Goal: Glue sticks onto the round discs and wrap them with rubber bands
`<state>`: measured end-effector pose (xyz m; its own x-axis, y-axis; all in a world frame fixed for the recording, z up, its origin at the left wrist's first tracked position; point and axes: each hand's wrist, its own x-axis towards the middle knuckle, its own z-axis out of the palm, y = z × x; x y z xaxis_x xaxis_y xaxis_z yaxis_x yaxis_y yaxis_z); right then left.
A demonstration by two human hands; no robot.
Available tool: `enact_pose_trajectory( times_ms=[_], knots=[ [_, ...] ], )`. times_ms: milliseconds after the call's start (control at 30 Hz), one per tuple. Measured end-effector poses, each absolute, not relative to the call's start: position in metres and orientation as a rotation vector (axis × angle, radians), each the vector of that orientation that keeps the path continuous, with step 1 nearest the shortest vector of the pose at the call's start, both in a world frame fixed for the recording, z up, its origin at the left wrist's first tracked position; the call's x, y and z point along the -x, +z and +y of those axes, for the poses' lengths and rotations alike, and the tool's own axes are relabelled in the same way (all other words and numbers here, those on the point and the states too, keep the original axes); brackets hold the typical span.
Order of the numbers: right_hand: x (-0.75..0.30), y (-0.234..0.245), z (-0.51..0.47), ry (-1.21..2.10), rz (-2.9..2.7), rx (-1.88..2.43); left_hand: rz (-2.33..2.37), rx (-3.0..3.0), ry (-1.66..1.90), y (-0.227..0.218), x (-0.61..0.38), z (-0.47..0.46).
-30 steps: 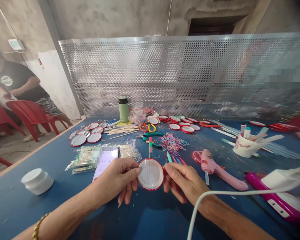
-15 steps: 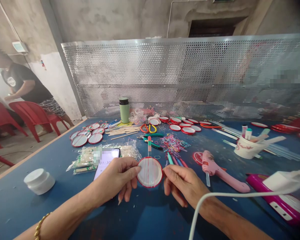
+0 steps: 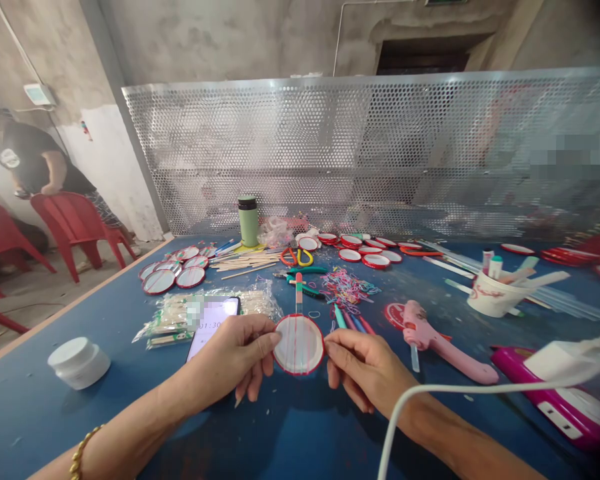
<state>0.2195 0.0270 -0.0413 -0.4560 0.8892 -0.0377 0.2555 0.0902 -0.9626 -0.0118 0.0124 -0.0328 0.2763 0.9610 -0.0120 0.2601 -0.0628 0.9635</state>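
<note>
Between my two hands is a round white disc (image 3: 299,347) with a red rim and faint stripes across its face. A flat stick (image 3: 299,293) with a reddish end points away from its far edge. My left hand (image 3: 250,353) pinches the disc's left edge, thumb on top. At the right edge, the closed thumb and fingers of my right hand (image 3: 363,363) grip the rim. Beyond the stick lie green-handled pliers (image 3: 310,283) and a heap of coloured rubber bands (image 3: 350,287). A lit phone (image 3: 213,320) is partly hidden behind my left hand.
A pink glue gun (image 3: 440,347), a white cable (image 3: 400,413) and a magenta power strip (image 3: 555,400) are on the right. Further back stand a paper cup (image 3: 495,293) and a green bottle (image 3: 249,223). A white jar (image 3: 79,362) sits left. Several red-rimmed discs (image 3: 160,280) lie around.
My hands and the disc have barely moved, with only a slight shift to the left. In the background, the person beside the red chairs has moved left and lowered an arm.
</note>
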Motion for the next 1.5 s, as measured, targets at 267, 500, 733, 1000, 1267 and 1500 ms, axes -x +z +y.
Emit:
enact_pose_trajectory(
  times_ms=[267,500,733,1000,1267,1500],
  knots=[
    [-0.22,-0.044,0.027,1.2,-1.884,1.21,1.18,-1.577,0.852,-0.037,0.014,0.018],
    [-0.222,-0.043,0.026,0.88,-2.037,1.177,1.185,-1.564,0.856,-0.028,0.013,0.011],
    [-0.221,-0.044,0.028,0.962,-1.976,1.153,1.191,-1.544,0.869,-0.027,0.012,0.01],
    [-0.22,-0.049,0.027,1.146,-2.022,1.129,1.198,-1.532,0.955,-0.033,0.018,0.02],
    [-0.221,-0.052,0.037,1.336,-1.844,1.094,1.194,-1.519,0.937,-0.04,0.019,0.025],
    [-0.226,-0.063,0.047,1.359,-1.654,1.041,1.216,-1.559,0.911,-0.032,0.016,0.02]
  ],
)
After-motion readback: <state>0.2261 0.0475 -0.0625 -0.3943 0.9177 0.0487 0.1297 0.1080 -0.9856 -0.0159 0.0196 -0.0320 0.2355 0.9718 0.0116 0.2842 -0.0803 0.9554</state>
